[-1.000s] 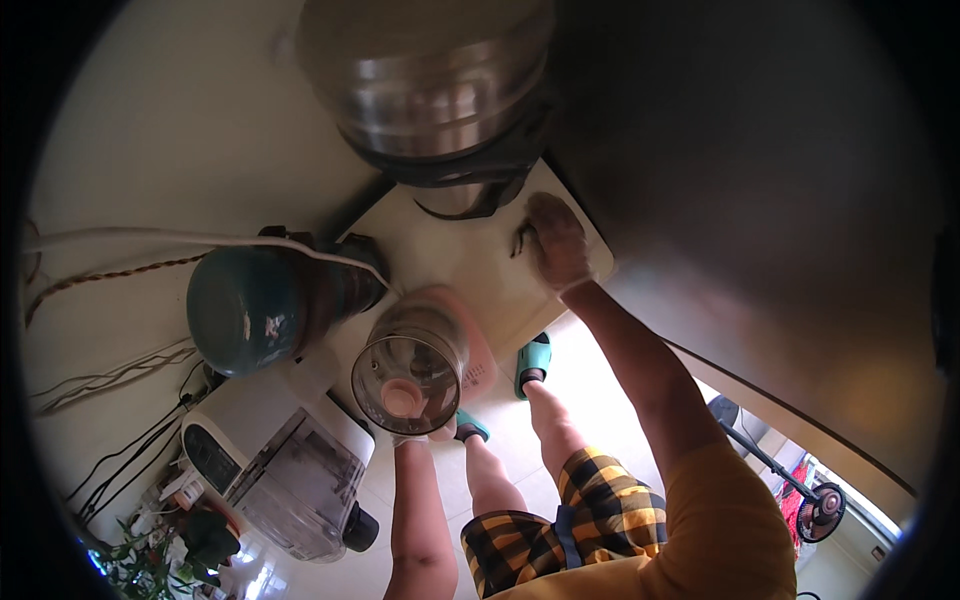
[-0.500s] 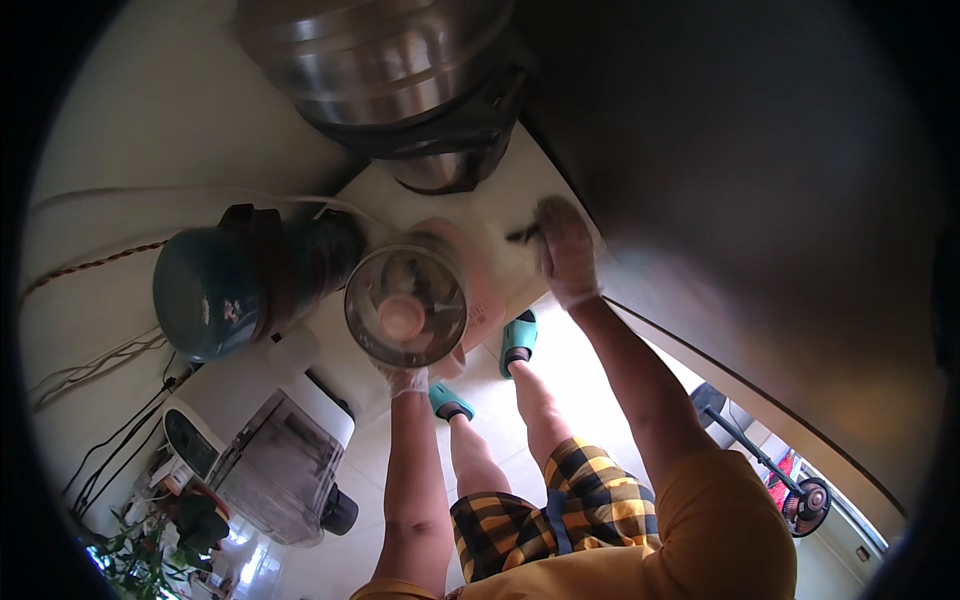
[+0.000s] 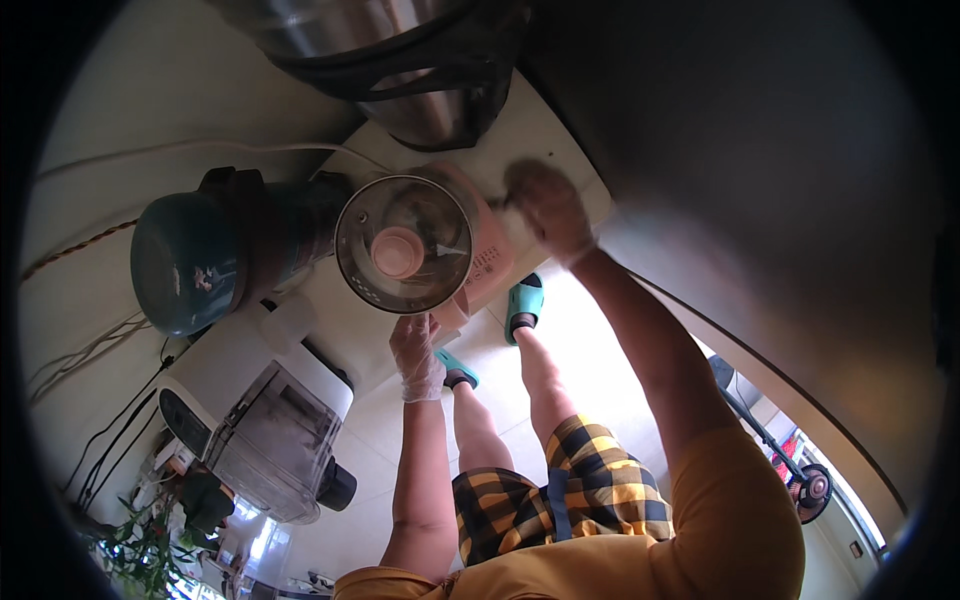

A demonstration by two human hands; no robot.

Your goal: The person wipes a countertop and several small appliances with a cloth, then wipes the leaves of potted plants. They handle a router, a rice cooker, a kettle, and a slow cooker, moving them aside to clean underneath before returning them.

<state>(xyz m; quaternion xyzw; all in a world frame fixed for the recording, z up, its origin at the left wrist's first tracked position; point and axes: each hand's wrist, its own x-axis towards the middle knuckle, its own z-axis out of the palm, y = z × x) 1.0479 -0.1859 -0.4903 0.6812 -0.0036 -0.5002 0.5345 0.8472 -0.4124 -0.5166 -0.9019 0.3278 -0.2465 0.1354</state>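
Observation:
A pink electric kettle [image 3: 492,232] with a glass lid [image 3: 432,270] and a pink knob [image 3: 397,252] stands on the white counter. My left hand [image 3: 416,352], in a clear glove, is at its near side below the lid's rim. Its fingers are drawn together against the kettle, beside the pink handle [image 3: 453,309]; the exact grip is partly hidden. To the right of the kettle, my gloved right hand [image 3: 560,218] is low over the counter and smeared by motion. Its fingers close round a brownish thing [image 3: 532,178] too blurred to name, with a dark part toward the kettle.
A large steel appliance [image 3: 430,105] stands behind the kettle. At left are a teal pot [image 3: 185,262] with a dark band and a white machine [image 3: 265,430] with a clear container. A cord [image 3: 220,148] runs along the wall. A dark panel [image 3: 740,180] rises at right.
The view has shifted, and the kettle appears farther up in it. My left hand shows more fully below the lid. My right hand has moved left, closer to the kettle.

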